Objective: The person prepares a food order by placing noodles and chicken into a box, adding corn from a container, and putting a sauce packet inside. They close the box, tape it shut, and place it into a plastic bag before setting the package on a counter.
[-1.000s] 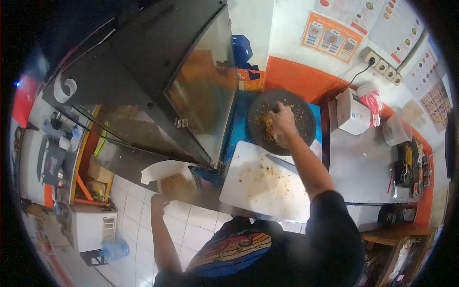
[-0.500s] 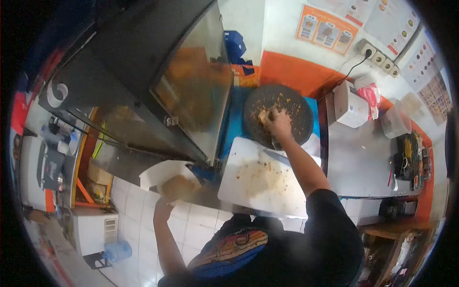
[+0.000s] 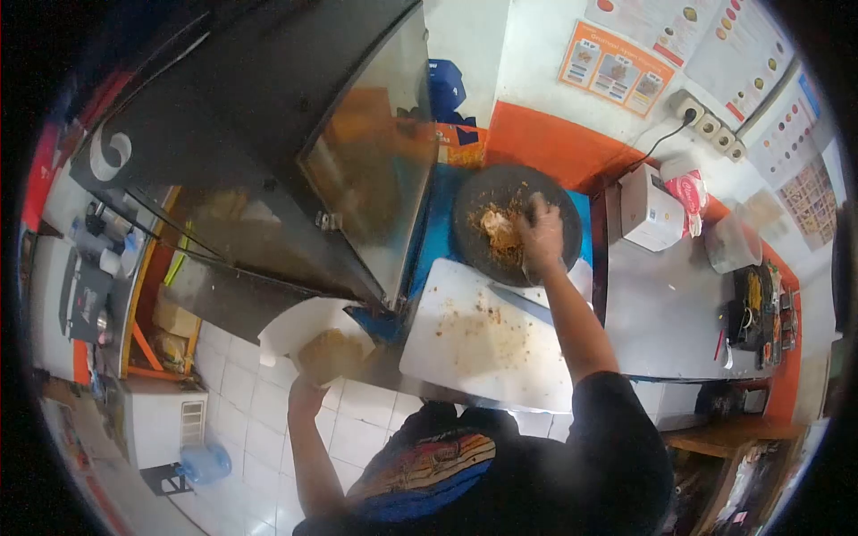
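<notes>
My left hand [image 3: 307, 399] holds an open paper food wrapper [image 3: 295, 323] from below, with pale food [image 3: 332, 355] in it. Over the right side of a round dark stone mortar [image 3: 474, 246] is my right hand [image 3: 541, 234], in what looks like a clear glove; its fingers point up and their tips are partly blurred. Beside those fingers, a whitish piece of food [image 3: 494, 223] lies on brown crumbly food inside the mortar. A white cutting board [image 3: 483, 344] strewn with crumbs lies in front, and a knife [image 3: 523, 302] rests at its back edge.
A dark cabinet with a glass door [image 3: 366, 170] stands at the left. On the metal counter [image 3: 661, 313] to the right are a white box [image 3: 650, 210], a clear plastic tub [image 3: 733, 244] and a dark tray of packets [image 3: 758, 304]. Sockets [image 3: 706, 125] line the wall.
My right hand has moved off the whitish food toward the right side of the mortar, leaving that food in view. The left hand with the wrapper has hardly moved.
</notes>
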`<state>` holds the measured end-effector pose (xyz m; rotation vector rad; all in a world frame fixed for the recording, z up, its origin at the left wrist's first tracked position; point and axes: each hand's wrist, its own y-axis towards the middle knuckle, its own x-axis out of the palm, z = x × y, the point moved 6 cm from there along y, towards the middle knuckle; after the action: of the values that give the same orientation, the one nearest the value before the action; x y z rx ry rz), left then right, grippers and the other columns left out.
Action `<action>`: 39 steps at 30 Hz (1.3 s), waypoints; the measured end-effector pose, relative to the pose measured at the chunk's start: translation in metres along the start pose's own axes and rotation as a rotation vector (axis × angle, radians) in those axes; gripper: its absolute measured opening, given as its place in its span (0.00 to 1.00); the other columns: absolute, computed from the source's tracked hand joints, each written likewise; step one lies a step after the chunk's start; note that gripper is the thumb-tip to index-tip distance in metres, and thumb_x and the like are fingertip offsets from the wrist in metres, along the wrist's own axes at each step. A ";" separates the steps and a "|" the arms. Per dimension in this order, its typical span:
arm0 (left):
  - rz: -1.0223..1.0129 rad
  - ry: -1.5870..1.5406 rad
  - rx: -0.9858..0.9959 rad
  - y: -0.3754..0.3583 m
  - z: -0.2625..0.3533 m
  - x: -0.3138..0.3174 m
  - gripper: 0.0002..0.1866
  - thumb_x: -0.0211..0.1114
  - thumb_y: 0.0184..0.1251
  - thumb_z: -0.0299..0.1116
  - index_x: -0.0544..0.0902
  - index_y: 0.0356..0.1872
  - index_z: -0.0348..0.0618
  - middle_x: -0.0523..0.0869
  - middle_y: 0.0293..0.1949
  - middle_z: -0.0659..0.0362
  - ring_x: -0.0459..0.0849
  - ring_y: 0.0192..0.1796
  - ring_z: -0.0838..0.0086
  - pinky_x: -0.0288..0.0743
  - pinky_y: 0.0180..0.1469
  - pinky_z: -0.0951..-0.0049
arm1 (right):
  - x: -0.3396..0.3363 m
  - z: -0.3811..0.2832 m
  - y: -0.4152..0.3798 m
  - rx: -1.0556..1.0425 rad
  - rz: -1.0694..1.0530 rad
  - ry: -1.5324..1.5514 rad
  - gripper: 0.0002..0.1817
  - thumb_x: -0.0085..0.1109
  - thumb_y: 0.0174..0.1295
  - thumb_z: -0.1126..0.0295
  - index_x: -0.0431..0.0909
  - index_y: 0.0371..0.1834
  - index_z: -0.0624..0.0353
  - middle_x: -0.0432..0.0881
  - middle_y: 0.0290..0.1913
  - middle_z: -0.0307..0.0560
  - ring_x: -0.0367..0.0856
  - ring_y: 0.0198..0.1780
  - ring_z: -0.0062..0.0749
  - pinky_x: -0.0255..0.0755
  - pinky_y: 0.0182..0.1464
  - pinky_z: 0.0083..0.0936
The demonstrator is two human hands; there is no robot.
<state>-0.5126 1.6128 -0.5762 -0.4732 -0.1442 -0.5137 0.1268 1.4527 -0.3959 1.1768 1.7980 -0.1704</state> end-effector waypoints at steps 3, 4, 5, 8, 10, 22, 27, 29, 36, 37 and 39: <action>0.024 0.044 0.036 0.012 -0.016 -0.027 0.30 0.57 0.51 0.25 0.71 0.61 0.33 0.76 0.62 0.47 0.75 0.63 0.53 0.74 0.63 0.52 | 0.020 0.014 0.001 0.014 -0.286 0.059 0.27 0.66 0.59 0.60 0.73 0.63 0.45 0.75 0.55 0.65 0.73 0.59 0.61 0.69 0.61 0.45; 0.061 0.062 0.024 0.005 -0.018 -0.025 0.31 0.58 0.50 0.25 0.71 0.61 0.33 0.76 0.62 0.47 0.75 0.64 0.53 0.73 0.64 0.51 | 0.008 0.008 0.002 -0.049 -0.216 0.088 0.25 0.66 0.59 0.61 0.74 0.60 0.46 0.75 0.52 0.67 0.76 0.56 0.63 0.72 0.57 0.46; 0.082 -0.035 0.006 0.002 -0.021 -0.023 0.32 0.58 0.50 0.25 0.70 0.62 0.34 0.76 0.62 0.48 0.74 0.64 0.53 0.73 0.64 0.51 | 0.001 0.012 0.001 0.029 -0.152 0.040 0.25 0.66 0.59 0.60 0.73 0.61 0.46 0.76 0.52 0.67 0.76 0.55 0.63 0.72 0.57 0.46; 0.118 -0.470 -0.056 -0.011 -0.025 -0.005 0.34 0.59 0.49 0.25 0.69 0.64 0.35 0.74 0.64 0.48 0.73 0.65 0.52 0.72 0.64 0.51 | -0.013 0.043 0.009 0.171 0.059 -0.142 0.29 0.67 0.56 0.59 0.71 0.62 0.44 0.77 0.51 0.66 0.79 0.51 0.63 0.74 0.56 0.47; 0.103 -0.691 -0.108 -0.020 -0.031 0.007 0.36 0.61 0.49 0.26 0.68 0.66 0.34 0.73 0.65 0.48 0.72 0.65 0.50 0.70 0.66 0.47 | -0.013 0.055 0.008 0.250 -0.031 -0.232 0.30 0.67 0.55 0.58 0.70 0.62 0.43 0.77 0.52 0.66 0.78 0.53 0.61 0.74 0.55 0.48; -0.151 -0.655 -0.157 -0.060 -0.023 0.119 0.36 0.59 0.49 0.26 0.66 0.67 0.35 0.75 0.62 0.47 0.74 0.65 0.55 0.70 0.67 0.51 | 0.062 -0.045 -0.017 0.088 -0.182 -0.316 0.46 0.58 0.53 0.29 0.71 0.68 0.48 0.61 0.69 0.68 0.59 0.67 0.65 0.60 0.65 0.58; -0.193 -0.681 -0.196 -0.048 -0.061 0.167 0.33 0.60 0.54 0.24 0.67 0.65 0.35 0.74 0.64 0.50 0.74 0.65 0.58 0.71 0.67 0.54 | 0.072 -0.043 -0.019 0.184 0.018 -0.415 0.41 0.58 0.56 0.32 0.76 0.62 0.52 0.66 0.65 0.68 0.60 0.66 0.64 0.62 0.65 0.53; -0.180 -0.704 -0.214 -0.050 -0.063 0.192 0.30 0.60 0.56 0.22 0.68 0.64 0.37 0.75 0.63 0.50 0.75 0.65 0.59 0.72 0.66 0.56 | 0.075 -0.040 -0.023 0.124 0.158 -0.439 0.30 0.59 0.59 0.41 0.81 0.52 0.54 0.73 0.57 0.62 0.66 0.61 0.59 0.68 0.61 0.50; -0.086 -0.388 -0.226 -0.037 -0.058 0.243 0.24 0.63 0.66 0.28 0.69 0.63 0.42 0.79 0.56 0.56 0.78 0.58 0.66 0.76 0.59 0.64 | 0.087 0.000 -0.018 0.017 0.011 -0.386 0.21 0.56 0.62 0.51 0.85 0.43 0.56 0.80 0.46 0.55 0.76 0.51 0.54 0.75 0.51 0.49; -0.082 -0.349 -0.259 -0.037 -0.054 0.245 0.24 0.65 0.66 0.29 0.70 0.62 0.43 0.79 0.54 0.59 0.78 0.57 0.69 0.75 0.58 0.67 | 0.087 0.004 -0.015 0.020 -0.046 -0.372 0.19 0.56 0.63 0.51 0.84 0.44 0.55 0.80 0.45 0.54 0.75 0.51 0.54 0.75 0.51 0.48; -0.081 -0.255 -0.268 -0.037 -0.046 0.245 0.25 0.68 0.65 0.33 0.71 0.62 0.43 0.80 0.53 0.61 0.78 0.54 0.72 0.73 0.57 0.69 | 0.078 0.015 -0.018 0.111 -0.131 -0.189 0.18 0.56 0.65 0.54 0.83 0.46 0.56 0.80 0.42 0.52 0.77 0.47 0.52 0.74 0.51 0.47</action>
<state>-0.3187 1.4552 -0.5414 -0.7973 -0.3432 -0.5533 0.1152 1.4849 -0.4703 1.0817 1.7161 -0.4486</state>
